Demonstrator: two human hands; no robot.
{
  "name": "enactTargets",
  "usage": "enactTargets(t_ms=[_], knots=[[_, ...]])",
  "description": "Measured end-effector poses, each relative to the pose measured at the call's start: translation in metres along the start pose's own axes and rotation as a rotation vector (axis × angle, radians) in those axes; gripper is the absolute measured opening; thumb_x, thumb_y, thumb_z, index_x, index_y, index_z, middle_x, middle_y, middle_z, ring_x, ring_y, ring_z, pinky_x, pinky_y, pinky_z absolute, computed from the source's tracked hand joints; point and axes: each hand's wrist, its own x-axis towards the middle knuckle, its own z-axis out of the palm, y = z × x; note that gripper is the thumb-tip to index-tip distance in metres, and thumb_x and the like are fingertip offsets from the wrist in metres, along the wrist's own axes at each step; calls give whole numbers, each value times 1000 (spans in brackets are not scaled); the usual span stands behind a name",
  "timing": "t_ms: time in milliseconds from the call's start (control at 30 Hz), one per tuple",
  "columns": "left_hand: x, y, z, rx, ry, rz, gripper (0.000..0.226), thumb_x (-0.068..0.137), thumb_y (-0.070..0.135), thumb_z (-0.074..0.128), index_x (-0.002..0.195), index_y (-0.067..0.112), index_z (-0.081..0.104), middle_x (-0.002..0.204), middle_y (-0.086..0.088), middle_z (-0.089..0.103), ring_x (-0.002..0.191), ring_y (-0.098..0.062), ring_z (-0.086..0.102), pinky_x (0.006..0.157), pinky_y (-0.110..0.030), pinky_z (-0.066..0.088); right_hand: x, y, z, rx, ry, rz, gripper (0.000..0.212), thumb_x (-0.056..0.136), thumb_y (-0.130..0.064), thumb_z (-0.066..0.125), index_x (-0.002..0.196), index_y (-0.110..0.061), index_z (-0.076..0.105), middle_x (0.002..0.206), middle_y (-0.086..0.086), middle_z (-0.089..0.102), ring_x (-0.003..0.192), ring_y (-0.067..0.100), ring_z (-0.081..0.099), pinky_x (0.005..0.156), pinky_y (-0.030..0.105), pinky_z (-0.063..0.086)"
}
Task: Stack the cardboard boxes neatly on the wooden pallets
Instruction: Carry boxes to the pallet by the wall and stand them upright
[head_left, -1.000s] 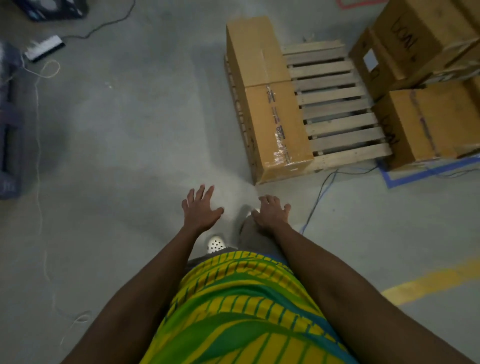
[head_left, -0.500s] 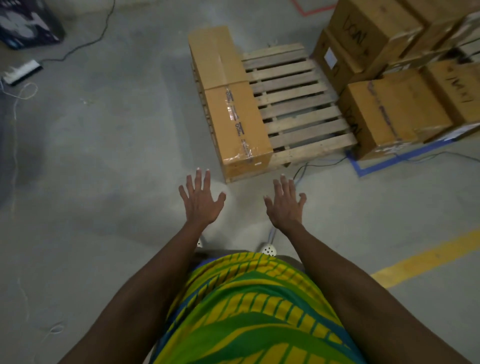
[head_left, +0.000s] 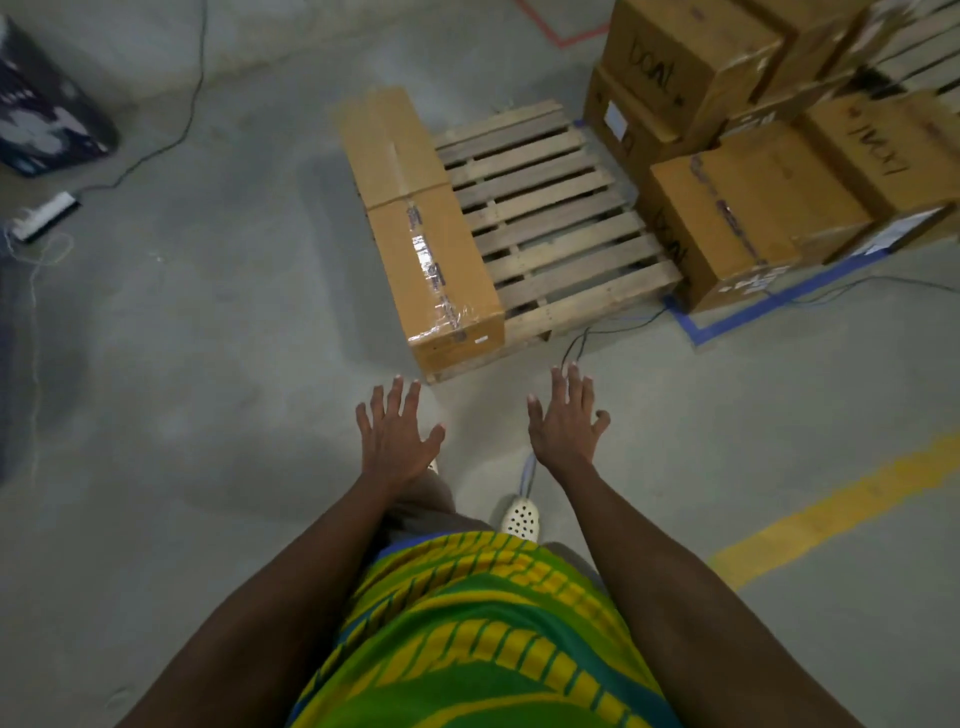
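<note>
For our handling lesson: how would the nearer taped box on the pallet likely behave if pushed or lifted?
The taped box is likely stiff: flat faces, crisp corners. Long and low, it should slide rather than tip. Its glossy tape could feel slippery.

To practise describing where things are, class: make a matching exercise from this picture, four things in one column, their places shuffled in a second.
Things: 1 taped box; 2 power strip; 3 yellow line; 4 left hand.
Places: A far left on the floor; B left edge of the pallet; C lower right; D short of the pallet's near corner, empty.
Pairs: 1-B; 2-A; 3-C; 4-D.
</note>
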Motion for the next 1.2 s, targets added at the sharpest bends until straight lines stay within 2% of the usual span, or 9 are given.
enactTargets(t_ms=[133,267,433,533,700,833,933,1067,1200], knots=[[20,18,6,116,-30,123,87,87,68,37,161,25,20,169,-7,11,155,-36,8,122,-60,6,7,5,10,33,17,9,63,106,-52,31,162,-28,13,171,-3,3,157,23,2,116,63,18],[62,27,58,176,-20,254,88,89,65,46,161,24,18,169,-7,9,155,-36,6,123,-61,8,42,9,63,87,16,-25,67,105,-55,28,163,-27,7,171,-4,0,157,22,-2,120,57,17],[147,3,217,288,-30,368,87,93,55,48,162,16,14,169,-14,2,156,-37,-1,124,-58,9,148,37,219,93,84,-101,70,106,-49,35,163,-22,6,171,-2,1,157,21,-2,120,50,23],[212,-33,338,360,-33,418,90,91,49,53,162,13,10,169,-17,0,155,-38,-3,124,-57,6,231,59,343,69,105,-130,74,105,-44,39,163,-20,-1,171,-2,-7,157,21,-7,121,49,20],[332,-95,506,416,90,367,97,90,42,53,161,5,-2,167,-21,-12,155,-36,-13,126,-52,2,361,81,527,58,189,-172,80,104,-33,44,162,-20,-8,170,-2,-16,156,22,-12,123,49,17],[406,-121,590,372,274,240,101,87,33,56,158,-1,-7,166,-22,-16,154,-35,-16,126,-49,-2,426,87,613,91,255,-232,88,95,-16,44,161,-21,-14,168,-3,-23,156,21,-16,124,49,18],[447,-131,630,344,362,148,104,89,38,57,157,-3,-10,165,-21,-17,154,-35,-17,126,-48,-8,455,89,645,91,288,-277,92,83,-17,33,161,-19,-14,168,-1,-23,156,22,-16,124,49,18],[473,-138,655,346,411,82,105,87,39,57,157,-4,-8,166,-21,-14,154,-35,-14,126,-48,-6,474,97,662,8,302,-417,91,82,-28,32,162,-15,-8,169,3,-17,156,24,-15,124,49,15],[473,-139,648,339,351,57,107,85,39,57,157,-3,-9,166,-19,-16,154,-32,-16,126,-47,-3,481,93,656,-82,253,-399,96,88,-22,50,161,-14,-12,169,4,-19,156,25,-16,124,50,20]])
